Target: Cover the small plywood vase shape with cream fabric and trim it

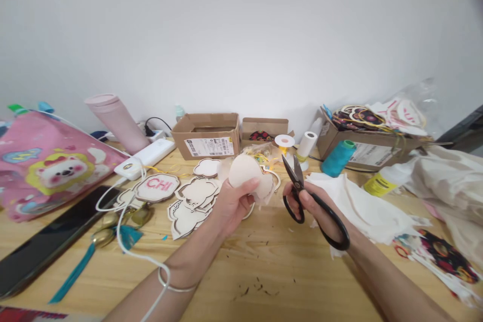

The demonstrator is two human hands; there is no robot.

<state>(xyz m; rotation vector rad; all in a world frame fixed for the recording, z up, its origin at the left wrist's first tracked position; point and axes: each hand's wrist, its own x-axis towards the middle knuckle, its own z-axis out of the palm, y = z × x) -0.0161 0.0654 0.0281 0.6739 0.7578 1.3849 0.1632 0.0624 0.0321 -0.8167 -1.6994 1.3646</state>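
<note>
Pinched in my left hand [237, 201] is a pale cloud-shaped piece [243, 170] with a thin ragged layer along its lower right edge. My right hand [313, 206] grips black-handled scissors [297, 176] by the loops, blades parted and pointing up and away. The blades are apart from the pale piece. Left of my left hand lie several cream, dark-outlined cutouts [194, 201], overlapping on the wooden table [264, 282]. A finished-looking patch with pink "CHI" lettering [156, 187] rests farther left.
Cardboard boxes [207, 136] line the wall. A teal thread cone [338, 157], a glue bottle [387, 179] and white fabric [362, 206] are to the right. A white cable [123, 234] trails across my left wrist. A phone [49, 241] and pink bag [56, 166] lie left.
</note>
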